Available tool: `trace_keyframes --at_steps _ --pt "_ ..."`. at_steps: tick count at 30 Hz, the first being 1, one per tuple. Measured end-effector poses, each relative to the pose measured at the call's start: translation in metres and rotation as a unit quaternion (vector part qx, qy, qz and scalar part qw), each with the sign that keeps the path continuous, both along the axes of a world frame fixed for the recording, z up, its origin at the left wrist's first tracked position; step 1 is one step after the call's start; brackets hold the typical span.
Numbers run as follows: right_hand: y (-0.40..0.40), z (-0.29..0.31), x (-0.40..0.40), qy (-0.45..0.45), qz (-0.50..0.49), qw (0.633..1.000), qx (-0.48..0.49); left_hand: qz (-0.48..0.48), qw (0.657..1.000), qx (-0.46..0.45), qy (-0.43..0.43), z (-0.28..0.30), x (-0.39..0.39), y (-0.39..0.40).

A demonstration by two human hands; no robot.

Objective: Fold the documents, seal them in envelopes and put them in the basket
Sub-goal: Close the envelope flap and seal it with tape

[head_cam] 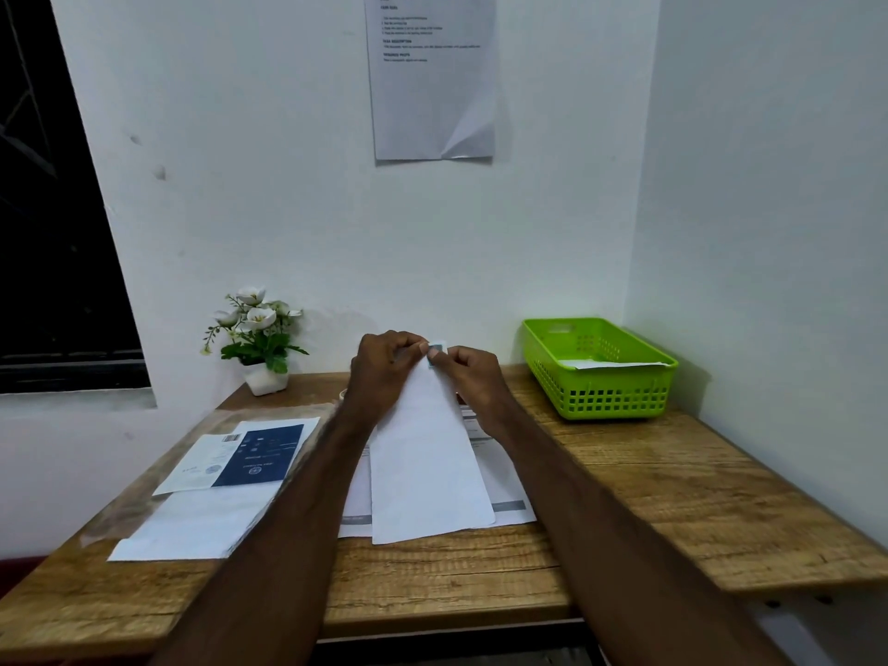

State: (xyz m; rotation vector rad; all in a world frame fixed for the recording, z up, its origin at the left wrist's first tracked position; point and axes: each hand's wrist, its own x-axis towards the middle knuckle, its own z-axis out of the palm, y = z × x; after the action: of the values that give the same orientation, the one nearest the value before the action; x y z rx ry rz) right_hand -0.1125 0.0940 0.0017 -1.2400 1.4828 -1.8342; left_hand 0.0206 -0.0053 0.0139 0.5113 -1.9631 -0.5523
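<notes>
A long white envelope (427,463) is held up at its far end, its near end resting on the papers on the wooden table (672,487). My left hand (384,372) and my right hand (473,382) both pinch its top edge, where a small blue-and-white stamp (437,349) shows between the fingertips. Under the envelope lie printed documents (504,492) with grey bands. The green plastic basket (600,372) stands at the back right with a white envelope inside it.
At the left lies a clear sleeve with white envelopes (192,521) and a dark blue printed sheet (259,454) on top. A small potted white flower (257,338) stands by the wall. An instruction sheet (432,79) hangs on the wall.
</notes>
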Motion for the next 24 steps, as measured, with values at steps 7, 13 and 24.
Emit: trace_keyframes --at_steps 7,13,24 --pt "0.004 0.004 -0.001 -0.018 -0.016 1.000 -0.007 0.048 0.998 -0.008 0.039 0.000 0.004 0.004" --pt "0.002 0.001 -0.003 -0.035 -0.045 0.998 -0.022 0.099 0.932 0.337 0.083 0.004 0.011 0.009" --pt "0.005 0.003 -0.007 -0.064 -0.002 0.998 0.010 0.020 0.943 0.302 0.137 0.005 0.008 0.015"
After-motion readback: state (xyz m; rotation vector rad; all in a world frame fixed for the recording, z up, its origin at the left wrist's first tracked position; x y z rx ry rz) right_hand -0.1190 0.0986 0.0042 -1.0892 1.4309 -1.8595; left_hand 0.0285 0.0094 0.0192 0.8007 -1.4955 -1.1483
